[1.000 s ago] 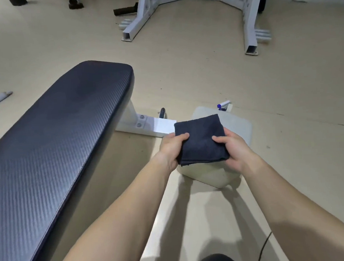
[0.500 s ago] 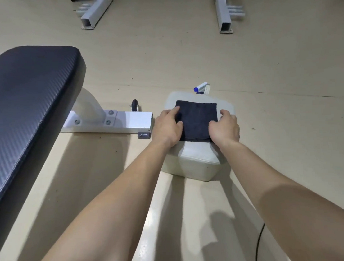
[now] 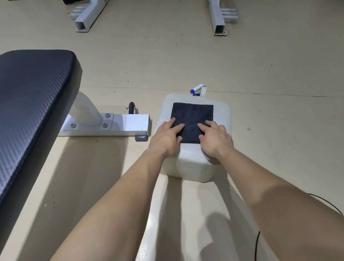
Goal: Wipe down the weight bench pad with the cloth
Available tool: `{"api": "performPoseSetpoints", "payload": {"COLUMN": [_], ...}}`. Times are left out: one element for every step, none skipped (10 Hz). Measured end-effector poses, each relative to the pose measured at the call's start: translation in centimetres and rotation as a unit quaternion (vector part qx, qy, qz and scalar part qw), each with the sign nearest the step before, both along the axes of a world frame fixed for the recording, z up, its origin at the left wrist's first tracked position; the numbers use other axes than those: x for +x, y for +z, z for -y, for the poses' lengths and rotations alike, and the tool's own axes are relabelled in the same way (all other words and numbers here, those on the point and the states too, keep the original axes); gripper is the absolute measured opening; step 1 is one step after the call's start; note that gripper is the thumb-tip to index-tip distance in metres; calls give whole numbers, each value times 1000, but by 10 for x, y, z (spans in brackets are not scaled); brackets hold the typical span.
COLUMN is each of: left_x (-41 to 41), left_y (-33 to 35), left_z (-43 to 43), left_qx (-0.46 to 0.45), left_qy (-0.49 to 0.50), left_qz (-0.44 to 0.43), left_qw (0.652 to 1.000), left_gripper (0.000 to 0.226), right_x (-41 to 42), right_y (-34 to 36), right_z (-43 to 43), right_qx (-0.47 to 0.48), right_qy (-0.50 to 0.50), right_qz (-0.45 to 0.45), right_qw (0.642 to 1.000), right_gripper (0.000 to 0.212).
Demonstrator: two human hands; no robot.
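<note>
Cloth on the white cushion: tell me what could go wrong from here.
The left hand and right hand press the folded cloth flat on the white cushion, apart from the bench pad; the pad may go unwiped.
A forward push could knock the spray bottle behind the cushion's far edge.
The black cable on the floor by the right arm might snag.

- Soft, even indoor light reaches you from above; the pale floor (image 3: 264,75) reads bright, without harsh glare.
- Your forearms (image 3: 111,213) and the bench pad (image 3: 26,108) throw broad, soft-edged shadows on the floor.
- A dull sheen lies on the pad's weave.
- Wide-angle bending splays the rack legs (image 3: 87,19); the upper right corner darkens.
</note>
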State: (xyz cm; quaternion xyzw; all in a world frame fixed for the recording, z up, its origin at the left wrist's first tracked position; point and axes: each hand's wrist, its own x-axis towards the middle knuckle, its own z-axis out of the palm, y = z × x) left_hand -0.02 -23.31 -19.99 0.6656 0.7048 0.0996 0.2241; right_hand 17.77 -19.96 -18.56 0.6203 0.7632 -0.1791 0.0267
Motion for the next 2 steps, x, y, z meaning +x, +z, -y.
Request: {"api": "performPoseSetpoints", "payload": {"left_x": [-7, -15], "left_y": [22, 49], "left_z": [6, 19], "left_qx": [-45, 0], "left_qy": [-39, -50], "left_qz": [-35, -85], "left_qw": [998, 995], "left_gripper": [54, 45], "right_x": [0, -4], "right_y": [19, 45], "right_z": [-3, 1], "right_qx": [-66, -22], "right_qy": [31, 54], "right_qz": [47, 80], "right_qw": [996, 995], "right_gripper": [57, 61]}}
